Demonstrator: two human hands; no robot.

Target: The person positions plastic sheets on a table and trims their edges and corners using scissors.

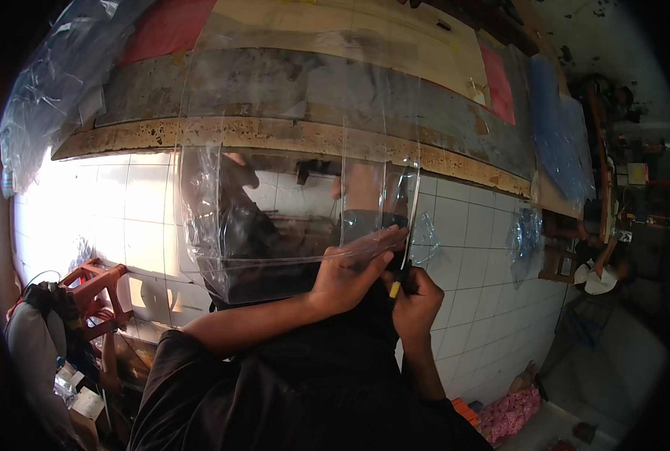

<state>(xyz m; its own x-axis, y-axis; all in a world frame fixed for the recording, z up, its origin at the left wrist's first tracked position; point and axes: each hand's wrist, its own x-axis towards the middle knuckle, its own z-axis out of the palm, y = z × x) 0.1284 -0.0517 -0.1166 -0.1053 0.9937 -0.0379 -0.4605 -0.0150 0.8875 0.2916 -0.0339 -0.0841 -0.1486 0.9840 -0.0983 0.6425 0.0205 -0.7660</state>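
A clear plastic cover (290, 218) with seamed edges hangs over the table's front edge toward my body. My left hand (350, 274) is at its lower right part, with long fingers along the plastic and the thumb close to them, holding the sheet. A thin pale strip (413, 218) runs down the cover's right edge toward my right hand (417, 302). That hand is closed around a small tool with a black and yellow handle (395, 289). My fingers hide most of the tool, so its exact kind cannot be made out.
A worn table (275, 83) with a wooden front edge (470, 167) spans the scene. Plastic sheeting (57, 83) hangs at the far left, bluish sheeting (556, 128) at the right. A red stool (102, 297) stands left on the tiled floor (470, 240). Another person (599, 274) sits far right.
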